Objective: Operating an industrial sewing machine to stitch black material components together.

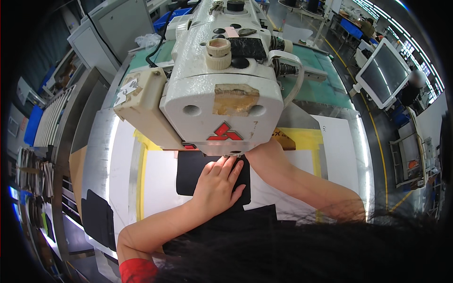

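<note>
A large white industrial sewing machine head stands in front of me over a white work surface. Beneath its front edge lies a flat black piece with rounded corners, which looks like fabric. My left hand rests palm down on this piece, fingers stretched out toward the machine and thumb apart. From the right my right hand reaches in behind the machine head; only its wrist end shows, and the fingers are hidden. More black fabric lies nearer to me, partly covered by dark hair.
A stack of black pieces sits at the left table edge. Yellow tape borders the white surface. A monitor stands at the right, with a person beyond it. Shelving with stacked sheets is on the left.
</note>
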Demonstrator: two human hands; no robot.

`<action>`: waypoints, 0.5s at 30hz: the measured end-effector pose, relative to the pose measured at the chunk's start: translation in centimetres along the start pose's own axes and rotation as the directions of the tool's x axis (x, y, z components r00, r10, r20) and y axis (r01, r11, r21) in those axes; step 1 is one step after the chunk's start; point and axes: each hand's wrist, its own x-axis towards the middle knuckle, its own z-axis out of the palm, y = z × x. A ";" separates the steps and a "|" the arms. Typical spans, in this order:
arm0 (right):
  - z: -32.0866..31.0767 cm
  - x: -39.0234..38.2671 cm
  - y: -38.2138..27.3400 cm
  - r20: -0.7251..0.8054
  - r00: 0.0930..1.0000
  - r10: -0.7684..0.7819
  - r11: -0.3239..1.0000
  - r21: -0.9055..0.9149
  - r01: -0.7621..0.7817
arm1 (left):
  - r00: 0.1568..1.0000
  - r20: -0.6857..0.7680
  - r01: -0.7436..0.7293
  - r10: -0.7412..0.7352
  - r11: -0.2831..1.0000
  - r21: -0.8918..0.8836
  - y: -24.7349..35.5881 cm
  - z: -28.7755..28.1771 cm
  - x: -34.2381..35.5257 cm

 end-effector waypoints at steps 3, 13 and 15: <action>-0.1 -2.6 0.4 -0.064 0.998 -0.026 0.997 0.074 0.031 | 1.000 0.007 -0.003 0.003 1.000 0.022 0.1 0.0 0.2; 0.1 -5.5 -0.1 -0.171 0.984 -0.046 0.964 0.251 0.088 | 1.000 0.005 0.018 -0.018 1.000 0.000 0.3 -0.1 0.3; 0.0 -5.5 -0.1 -0.175 0.983 -0.050 0.967 0.238 0.092 | 1.000 0.007 0.016 -0.016 1.000 0.002 0.3 -0.2 0.4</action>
